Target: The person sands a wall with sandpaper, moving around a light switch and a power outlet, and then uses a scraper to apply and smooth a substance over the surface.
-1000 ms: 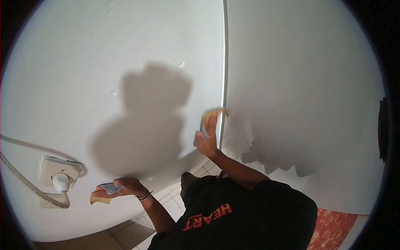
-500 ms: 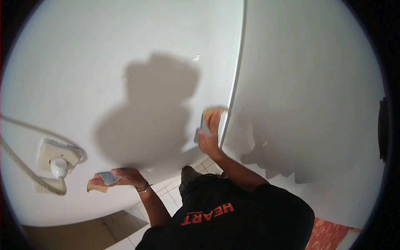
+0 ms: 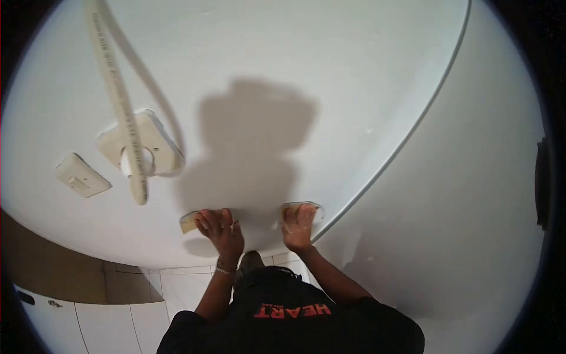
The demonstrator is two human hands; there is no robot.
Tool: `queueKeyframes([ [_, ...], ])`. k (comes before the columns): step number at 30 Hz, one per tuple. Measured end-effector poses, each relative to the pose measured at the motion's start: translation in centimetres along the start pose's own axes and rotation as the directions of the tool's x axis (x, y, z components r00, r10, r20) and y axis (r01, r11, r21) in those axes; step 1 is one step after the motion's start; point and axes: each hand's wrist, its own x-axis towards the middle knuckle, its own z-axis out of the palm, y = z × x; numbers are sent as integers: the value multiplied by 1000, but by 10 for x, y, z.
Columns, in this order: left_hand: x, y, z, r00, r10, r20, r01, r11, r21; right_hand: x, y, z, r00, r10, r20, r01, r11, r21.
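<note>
Starting with a switch plate [image 3: 84, 176], then a socket plate [image 3: 163, 148] crossed by a pale cable [image 3: 116, 88] bearing print too small to read. Gripping 1 tan sheet [image 3: 188, 223] against the wall [image 3: 354, 71] with the left hand [image 3: 223, 235]; below, reading upside-down red "HEART" on a black shirt [image 3: 289, 333], beside a smaller line too blurred to make out. Gripping a 2nd tan sheet [image 3: 288, 211] with the right hand [image 3: 299, 229], likewise against the wall.
</note>
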Motion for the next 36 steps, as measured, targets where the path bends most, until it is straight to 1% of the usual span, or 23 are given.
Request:
queueKeyframes([
  [1,5,-8,-10,998,58,23,-59,998,25,16,15,-10,987,29,-161,-30,1000,-4],
  [3,47,-25,-30,920,-333,-206,260,913,-314,71,26,-71,836,180,-519,-211,978,-1],
  [6,100,-33,-53,778,-505,-373,267,804,-531,98,75,-66,720,621,-309,-489,770,409],
  [8,95,-35,-36,768,-532,-357,305,794,-526,142,42,-109,571,728,-379,4,459,889],
  [9,77,-33,-11,809,-481,-337,343,853,-394,106,58,-59,635,741,-220,-429,575,696],
  [11,60,-16,7,853,-457,-250,368,868,-334,137,-30,-85,880,73,-469,-156,978,-142],
  [12,31,-11,18,945,-282,-165,243,945,-221,88,-39,-42,962,146,-232,-79,958,275],
  [13,9,-5,19,993,-104,-63,96,988,-122,68,-52,-47,891,37,452,-95,990,107],
  [15,22,-26,0,967,-248,-53,203,881,-427,48,-38,-31,940,-54,336,-44,960,278],
  [17,78,-60,-35,790,-614,8,546,696,-466,67,-10,-40,946,229,-230,-147,934,327],
  [19,116,-83,-72,869,-446,-215,360,868,-342,140,9,-124,879,154,-452,-179,984,-14],
  [22,121,-69,-70,785,-596,-169,415,708,-571,184,15,-175,628,662,-409,-134,610,781],
  [24,99,-45,-44,768,-623,-149,440,681,-585,153,25,-140,599,744,-296,-477,628,614],
  [25,72,-30,-19,809,-565,-165,411,742,-529,99,54,-72,892,443,-93,-453,867,-206],
  [26,40,-1,3,864,-496,-83,412,793,-448,130,-18,-100,896,78,-437,-238,916,-324],
  [27,13,22,14,905,-426,8,399,841,-365,80,-28,-58,919,214,-330,-144,964,223],
  [29,-18,15,11,952,-296,77,304,880,-366,30,-43,-41,934,62,352,-161,952,260],
  [31,-3,-9,6,947,-307,96,318,845,-431,17,-14,-31,999,6,39,-9,997,80],
  [32,21,-46,3,836,-546,56,351,454,-819,51,-4,-30,978,47,-203,-26,994,106],
  [33,53,-82,-18,909,-408,-86,347,855,-385,92,7,-57,951,102,-294,-97,995,28],
  [34,79,-102,-35,905,-382,-188,334,911,-243,126,20,-80,864,205,-459,-221,975,19],
  [35,99,-101,-47,819,-553,-150,444,778,-444,146,38,-92,674,619,-402,-424,771,476],
  [36,113,-98,-50,823,-525,-218,376,791,-482,172,27,-120,628,679,-380,-343,680,648],
])
